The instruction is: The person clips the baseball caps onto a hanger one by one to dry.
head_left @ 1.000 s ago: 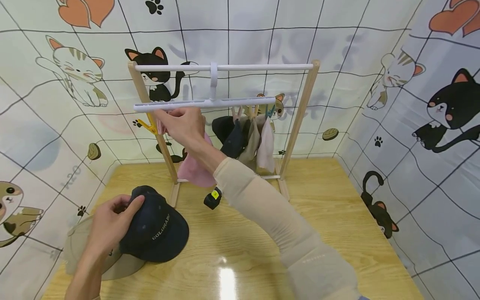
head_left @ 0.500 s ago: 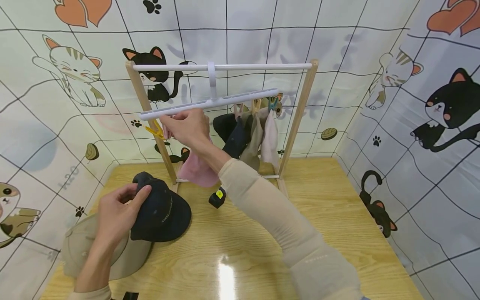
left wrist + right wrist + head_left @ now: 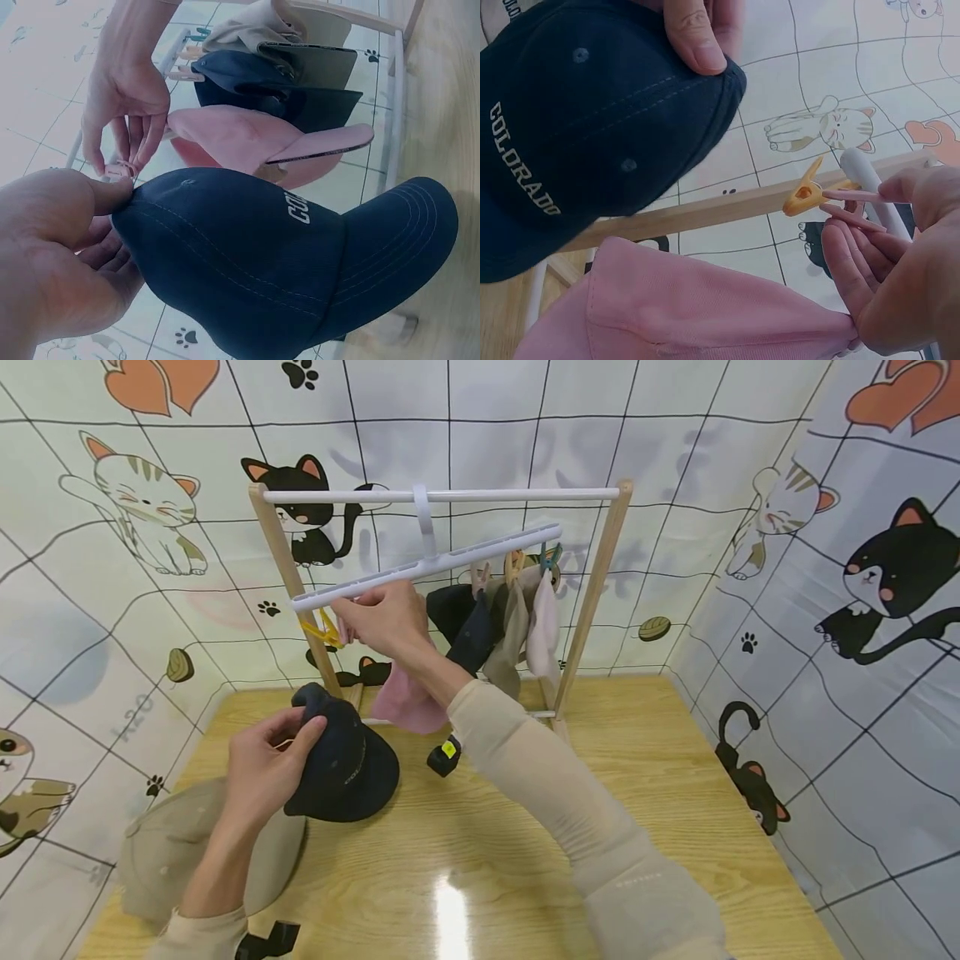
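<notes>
My left hand (image 3: 262,764) pinches a navy baseball cap (image 3: 348,768) lettered COLORADO by its edge, in the air left of the rack. At the hanger's low left end, my right hand (image 3: 390,622) pinches a pink clothespin (image 3: 855,217) between thumb and fingers. The white hanger (image 3: 480,553) hangs tilted from the rack's bar. Beside that clothespin is a yellow clothespin (image 3: 802,199). In the left wrist view, the navy cap's held edge lies close to the pink clothespin (image 3: 120,170). A pink cap (image 3: 690,300) hangs below my right hand.
Toward the hanger's right end, clothespins hold a dark navy cap (image 3: 476,631), a beige cap (image 3: 513,643) and a pale cloth item (image 3: 542,627). A larger beige cap (image 3: 172,843) lies on the wooden table (image 3: 600,810), front left. The rack (image 3: 600,585) has wooden posts.
My left hand has raised the navy cap off the beige one and brought it right, toward the hanger. The hanger's left end has dipped along with my right hand, and its right end has risen.
</notes>
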A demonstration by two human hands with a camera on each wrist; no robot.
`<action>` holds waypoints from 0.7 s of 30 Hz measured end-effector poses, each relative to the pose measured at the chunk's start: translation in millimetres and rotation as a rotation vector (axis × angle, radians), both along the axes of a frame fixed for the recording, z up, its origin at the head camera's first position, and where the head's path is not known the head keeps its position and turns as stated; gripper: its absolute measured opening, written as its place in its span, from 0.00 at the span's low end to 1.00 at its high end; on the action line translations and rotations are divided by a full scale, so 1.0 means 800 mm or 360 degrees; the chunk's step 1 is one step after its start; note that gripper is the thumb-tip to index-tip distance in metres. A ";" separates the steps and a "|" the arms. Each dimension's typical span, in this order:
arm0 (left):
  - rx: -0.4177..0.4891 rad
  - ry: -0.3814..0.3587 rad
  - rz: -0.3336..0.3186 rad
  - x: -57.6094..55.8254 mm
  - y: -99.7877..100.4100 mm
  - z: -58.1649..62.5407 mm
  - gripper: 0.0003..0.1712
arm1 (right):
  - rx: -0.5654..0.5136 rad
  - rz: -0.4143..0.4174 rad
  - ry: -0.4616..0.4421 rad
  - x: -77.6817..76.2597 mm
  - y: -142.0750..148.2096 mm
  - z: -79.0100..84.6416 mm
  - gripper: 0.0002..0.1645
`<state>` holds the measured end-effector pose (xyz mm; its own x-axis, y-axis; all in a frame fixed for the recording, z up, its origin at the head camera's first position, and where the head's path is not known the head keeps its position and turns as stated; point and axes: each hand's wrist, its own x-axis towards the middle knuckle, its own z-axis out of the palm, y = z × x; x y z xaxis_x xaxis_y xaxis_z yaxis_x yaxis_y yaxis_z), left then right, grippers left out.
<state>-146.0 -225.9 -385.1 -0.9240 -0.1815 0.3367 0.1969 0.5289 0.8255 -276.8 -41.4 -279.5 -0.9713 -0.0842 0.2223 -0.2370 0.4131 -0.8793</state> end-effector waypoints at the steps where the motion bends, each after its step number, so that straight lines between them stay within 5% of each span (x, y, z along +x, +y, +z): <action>1: -0.0011 0.0013 -0.0008 -0.002 0.004 0.001 0.16 | 0.0002 -0.0001 0.0005 0.000 0.002 0.000 0.21; 21: -0.0066 0.0311 -0.0063 -0.053 0.054 0.003 0.13 | 0.0089 0.0085 -0.0006 -0.003 0.035 0.001 0.23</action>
<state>-188.6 -182.7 -382.6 -0.8464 -0.1288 0.5167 0.3724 0.5503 0.7473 -279.3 -13.5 -279.0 -0.9659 -0.1482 0.2123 -0.2569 0.4483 -0.8562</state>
